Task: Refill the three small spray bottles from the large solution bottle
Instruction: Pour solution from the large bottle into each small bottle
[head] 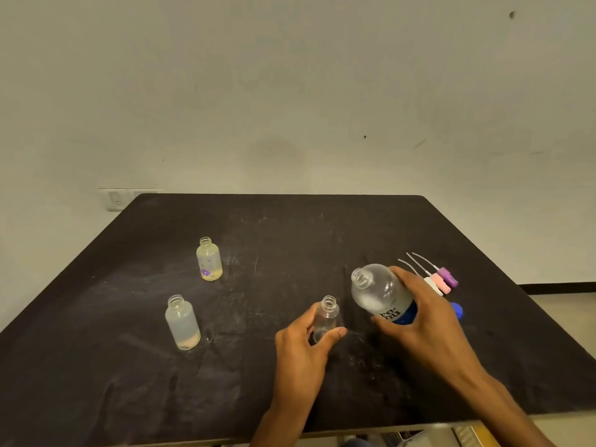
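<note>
Head view shows us at the black table [290, 237] with the pour about to begin. Our right hand [419, 314] is wrapped around the large bottle [379, 290], uncapped and tipped to the left, its open mouth raised just beside the neck of the clear small bottle [326, 317]. Our left hand [306, 340] steadies that small bottle upright on the table, thumb and fingers curled round its lower body. It looks nearly empty, though we cannot read the level well through the fingers.

Two more small bottles stand open and well apart to the left: a frosted one [182, 322] near us with a little liquid at the bottom, and a yellowish one with a purple flower [209, 259] farther back, also low. The three spray tops [435, 279] lie together beyond our right hand, and a blue cap [457, 310] sits just beside it.

We judge this as the first of three fills. Next we need to bring the big mouth over the narrow neck and tilt slowly, since the wide opening could easily overshoot.
</note>
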